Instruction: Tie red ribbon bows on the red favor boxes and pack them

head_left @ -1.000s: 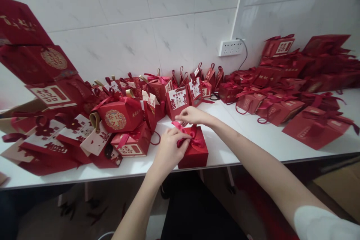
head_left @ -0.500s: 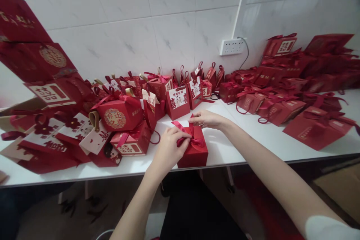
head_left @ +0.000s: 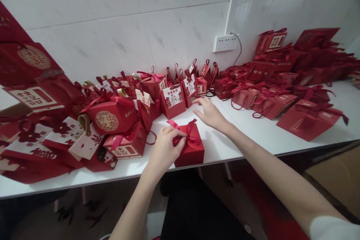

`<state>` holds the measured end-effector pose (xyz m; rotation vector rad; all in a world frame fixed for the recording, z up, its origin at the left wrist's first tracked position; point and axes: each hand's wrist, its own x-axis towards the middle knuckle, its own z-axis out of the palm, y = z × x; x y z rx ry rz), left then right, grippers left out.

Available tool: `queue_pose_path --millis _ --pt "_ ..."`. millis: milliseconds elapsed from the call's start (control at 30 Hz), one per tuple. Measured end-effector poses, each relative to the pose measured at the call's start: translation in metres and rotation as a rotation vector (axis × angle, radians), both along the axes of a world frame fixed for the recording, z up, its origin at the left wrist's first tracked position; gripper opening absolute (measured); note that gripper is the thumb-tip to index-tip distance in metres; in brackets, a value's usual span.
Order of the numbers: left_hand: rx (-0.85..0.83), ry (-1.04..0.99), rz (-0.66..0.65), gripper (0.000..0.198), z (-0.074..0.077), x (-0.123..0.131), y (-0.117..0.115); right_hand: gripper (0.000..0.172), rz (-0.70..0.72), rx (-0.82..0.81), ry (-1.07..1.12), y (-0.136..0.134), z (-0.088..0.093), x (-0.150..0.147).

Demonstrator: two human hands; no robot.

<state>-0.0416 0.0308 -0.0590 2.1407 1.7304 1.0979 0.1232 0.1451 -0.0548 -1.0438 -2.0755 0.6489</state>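
Observation:
A small red gift box (head_left: 191, 152) with a red ribbon bow (head_left: 188, 135) on top stands near the front edge of the white table (head_left: 247, 135). My left hand (head_left: 164, 148) is closed, its fingers pinching the bow at the box's left side. My right hand (head_left: 209, 113) hovers just beyond the box with fingers spread, holding nothing, close to a red box with a white label (head_left: 173, 100).
Red gift boxes and bags crowd the back of the table: a hexagonal box (head_left: 109, 118) and flat cards (head_left: 84, 142) at left, ribboned bags (head_left: 306, 120) at right. A wall socket (head_left: 224, 42) sits on the tiled wall.
My right hand has let go of the ribbon and lifted away toward the back right, its fingers spreading. My left hand stays pinched on the bow. The camera shifted slightly.

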Motion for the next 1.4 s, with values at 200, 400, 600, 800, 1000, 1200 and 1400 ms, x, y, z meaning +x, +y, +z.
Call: queue_pose_path --millis 200,400,600,800,1000,1200,1400 --pt "-0.016 0.015 -0.026 0.011 -0.001 -0.001 0.002 0.037 0.176 0.02 -0.124 -0.009 0.003 0.0" --pt "-0.026 0.011 -0.021 0.011 -0.001 -0.001 0.001 0.034 0.185 0.073 -0.088 -0.006 -0.003 0.002" --pt "-0.032 0.007 -0.004 0.013 0.002 0.0 -0.001 0.01 -0.217 0.047 0.091 -0.012 0.004 0.015" --pt "-0.012 -0.137 -0.079 0.014 -0.003 -0.004 -0.003 0.041 -0.013 -0.215 -0.069 -0.07 0.008 0.021" --pt "-0.048 -0.544 0.247 0.021 -0.021 -0.01 -0.018 0.038 0.03 -0.283 -0.007 -0.083 -0.001 0.017" --pt "-0.208 -0.649 0.159 0.036 -0.022 -0.01 -0.021 0.033 0.081 -0.274 0.032 -0.084 -0.004 0.015" --pt "-0.171 -0.915 0.11 0.036 -0.041 -0.01 -0.011 0.035 0.231 -0.569 0.439 -0.072 -0.016 0.007"
